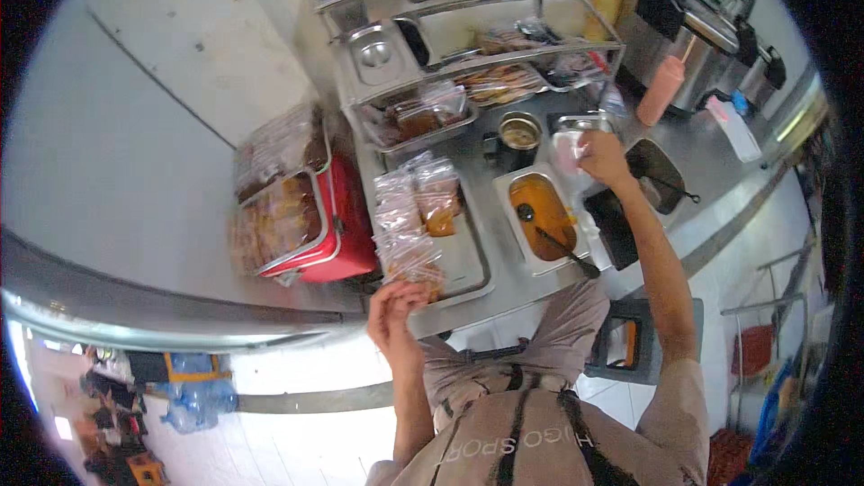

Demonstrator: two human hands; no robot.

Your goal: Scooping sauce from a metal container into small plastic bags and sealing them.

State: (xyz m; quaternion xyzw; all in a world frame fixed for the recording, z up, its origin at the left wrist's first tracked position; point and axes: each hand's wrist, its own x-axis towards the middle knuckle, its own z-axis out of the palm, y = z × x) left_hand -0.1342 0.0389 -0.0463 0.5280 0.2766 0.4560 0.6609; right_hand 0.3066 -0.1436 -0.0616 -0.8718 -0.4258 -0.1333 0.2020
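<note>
At the front edge of a metal tray [481,256], my left hand [394,317] has its fingers bent and drawn together. Their tips are beside small clear plastic bags [407,225] with orange-brown contents; whether they pinch a bag is unclear. My right hand [605,160] reaches over a small metal pan [580,124] at the back of the counter. Its fingers are closed near something pale and pinkish, too blurred to name. Between my hands stands a deep metal pan of orange sauce [538,207], with a black-handled ladle [569,254] resting in it.
Left of the tray stands a red cooler bag [346,234] stuffed with packed bags. Behind the pans are a metal cup [520,132] and a tiered rack [486,63] holding bagged food. A pink squeeze bottle [661,94] and dark containers [655,171] are on the right.
</note>
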